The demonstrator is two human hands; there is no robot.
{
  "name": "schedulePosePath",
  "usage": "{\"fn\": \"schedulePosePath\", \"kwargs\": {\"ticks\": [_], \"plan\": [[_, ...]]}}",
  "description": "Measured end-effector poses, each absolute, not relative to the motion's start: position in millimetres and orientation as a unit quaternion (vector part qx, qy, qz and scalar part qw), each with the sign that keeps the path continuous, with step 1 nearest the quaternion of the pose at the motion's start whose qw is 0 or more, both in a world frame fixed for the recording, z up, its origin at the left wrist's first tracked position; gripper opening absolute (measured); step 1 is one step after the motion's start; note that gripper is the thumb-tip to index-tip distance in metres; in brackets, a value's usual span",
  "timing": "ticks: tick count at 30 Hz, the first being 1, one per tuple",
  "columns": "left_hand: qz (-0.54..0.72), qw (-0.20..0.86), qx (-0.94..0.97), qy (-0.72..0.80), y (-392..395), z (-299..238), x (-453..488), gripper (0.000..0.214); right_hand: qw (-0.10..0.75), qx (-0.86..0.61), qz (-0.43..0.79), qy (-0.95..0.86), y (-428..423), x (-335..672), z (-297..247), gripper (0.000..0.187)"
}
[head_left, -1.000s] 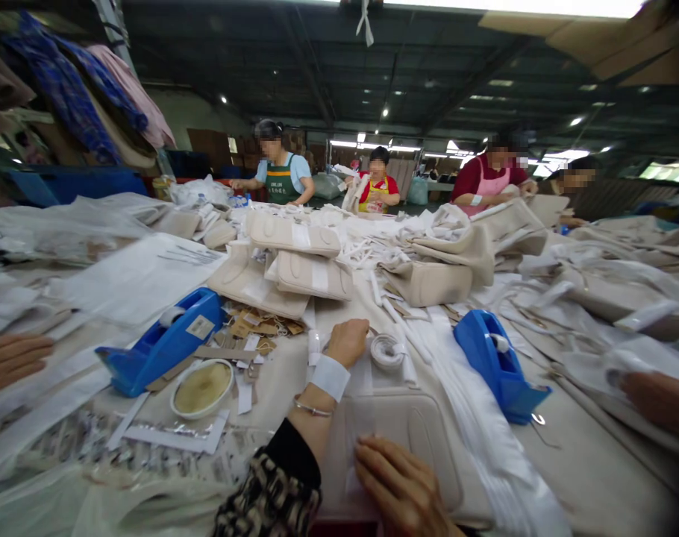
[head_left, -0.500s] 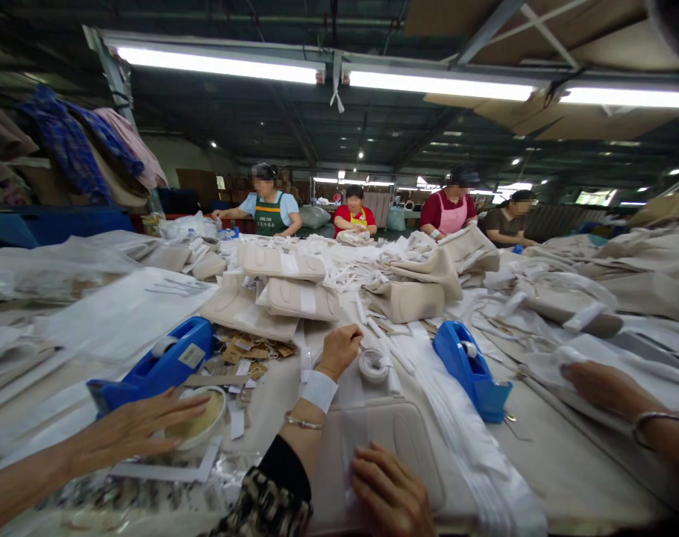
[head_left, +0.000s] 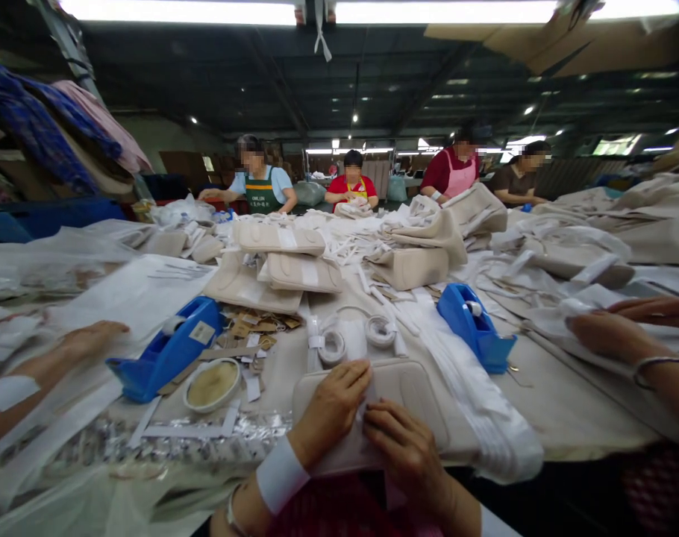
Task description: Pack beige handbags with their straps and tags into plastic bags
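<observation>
A beige padded piece point(head_left: 412, 388) lies at the table's near edge. Both my hands rest on its middle, where a white strip runs across it. My left hand point(head_left: 331, 410) has its fingers curled and pressed down on the strip. My right hand point(head_left: 410, 451) lies beside it, fingertips pinching at the same strip. Just beyond the piece sit two white tape rolls point(head_left: 333, 347) point(head_left: 381, 330). A white band wraps my left wrist.
Two blue tape dispensers point(head_left: 163, 350) point(head_left: 474, 324) flank the work. A round dish point(head_left: 212, 384) sits near the left one. Other people's hands reach in at the left point(head_left: 87, 339) and the right point(head_left: 608, 332). Stacked beige pieces point(head_left: 283, 272) and several workers are farther back.
My left hand has drawn back from the tape rolls onto the beige piece, next to my right hand. The person's hand at the left has left the dish. The view has tilted down.
</observation>
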State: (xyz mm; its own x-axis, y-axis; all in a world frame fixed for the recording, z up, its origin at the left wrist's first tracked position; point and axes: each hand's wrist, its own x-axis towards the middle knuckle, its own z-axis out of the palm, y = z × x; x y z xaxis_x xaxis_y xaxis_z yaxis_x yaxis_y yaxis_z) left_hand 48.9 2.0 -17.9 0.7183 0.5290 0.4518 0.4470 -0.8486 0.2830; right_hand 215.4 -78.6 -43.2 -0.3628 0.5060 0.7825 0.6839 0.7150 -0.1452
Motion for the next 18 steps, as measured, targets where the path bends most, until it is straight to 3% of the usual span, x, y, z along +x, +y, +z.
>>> {"fn": "schedulePosePath", "kwargs": {"ticks": [18], "plan": [[0.207, -0.023, 0.952, 0.224, -13.9, -11.1, 44.0, 0.041, 0.407, -0.388, -0.094, -0.821, -97.5, 222.3, -51.9, 0.032]]}}
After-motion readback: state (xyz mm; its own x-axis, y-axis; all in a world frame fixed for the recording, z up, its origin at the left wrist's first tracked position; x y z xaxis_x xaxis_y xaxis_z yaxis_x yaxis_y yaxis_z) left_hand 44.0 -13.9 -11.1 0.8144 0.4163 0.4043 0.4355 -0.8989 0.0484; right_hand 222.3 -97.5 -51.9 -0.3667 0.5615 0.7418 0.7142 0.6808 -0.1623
